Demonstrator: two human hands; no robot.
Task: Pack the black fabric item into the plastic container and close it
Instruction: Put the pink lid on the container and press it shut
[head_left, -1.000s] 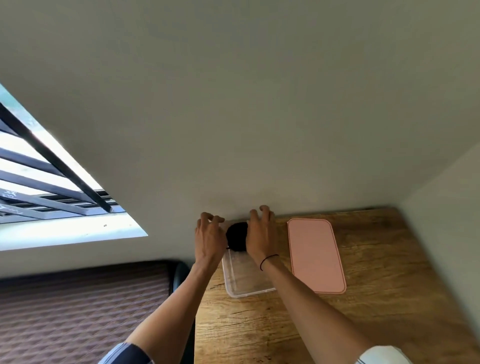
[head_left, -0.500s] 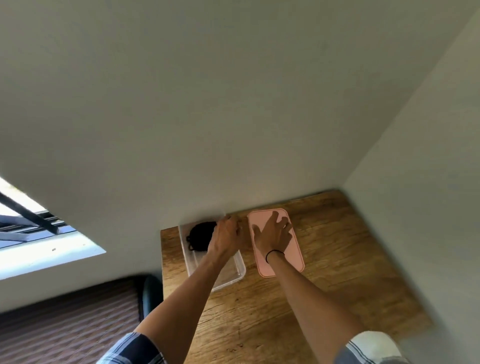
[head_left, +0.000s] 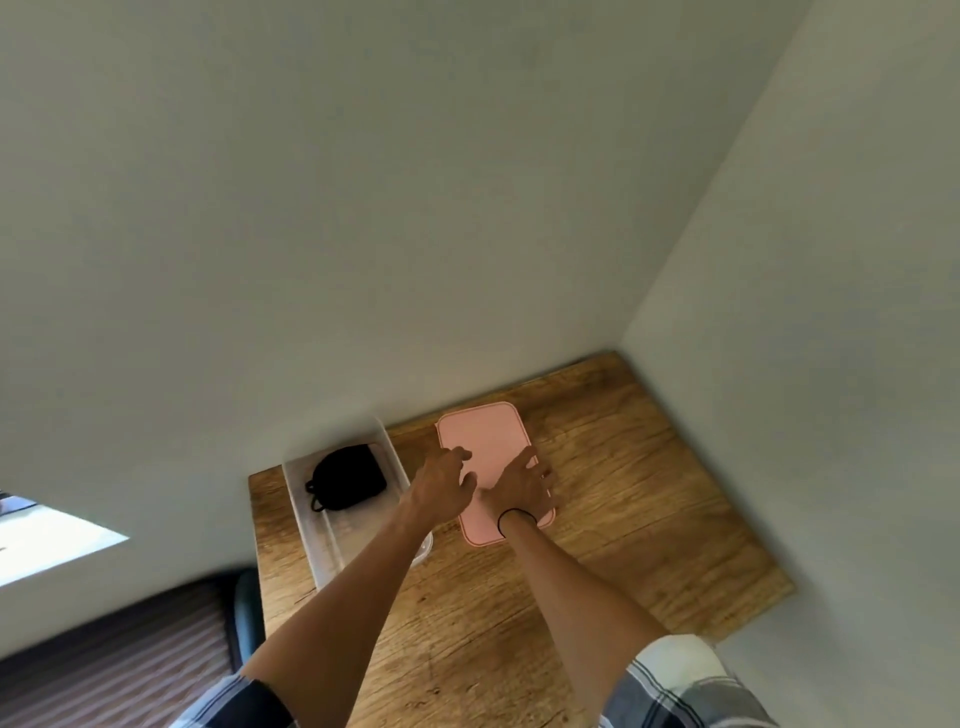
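The black fabric item (head_left: 347, 475) lies bunched at the far end of the clear plastic container (head_left: 317, 530), which stands open at the table's left edge. Beside it on the right lies the pink lid (head_left: 485, 431), flat on the wood. My right hand (head_left: 522, 488) rests spread on the lid's near half, a black band on its wrist. My left hand (head_left: 444, 483) hovers over the lid's left edge, fingers apart, holding nothing. My left forearm crosses the container's near right corner and hides it.
The wooden table (head_left: 623, 499) sits in a corner, with walls close behind and on the right. Its left edge drops off to a dark chair (head_left: 244, 613) and striped flooring. A bright window (head_left: 47, 540) shows at far left.
Both hands left the black fabric item in the container and moved right to the pink lid. The camera view swung right and tilted.
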